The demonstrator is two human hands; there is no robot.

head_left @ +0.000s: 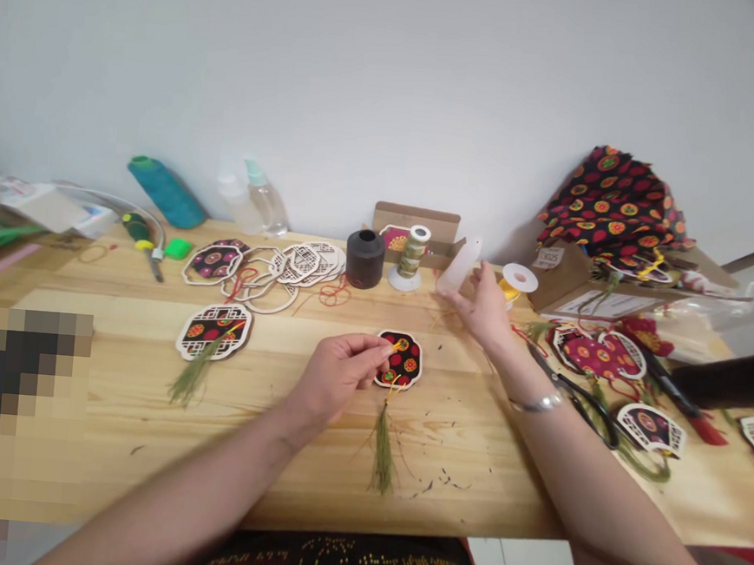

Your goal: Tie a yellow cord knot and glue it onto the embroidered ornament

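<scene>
Near the middle of the wooden table, my left hand [344, 369] pinches the left edge of a black patterned ornament [410, 365] with a white rim. A yellow cord loops over the ornament, and a green tassel [385, 448] hangs from it toward the front edge. Farther back, my right hand [481, 306] is spread, thumb and fingers apart, around the base of a translucent white bottle [463, 261]; the bottle leans to the right. Whether the fingers grip it is unclear. A yellow thread spool [519, 281] stands just right of that hand.
Left: a tasselled ornament [213, 332], wooden frames [313, 264], a teal thread cone [167, 192]. Behind: a black container [365, 260] and thread spool [413, 255]. Right: scissors [580, 401], more ornaments [599, 352], and a cardboard box [595, 291] with patterned fabric [615, 201].
</scene>
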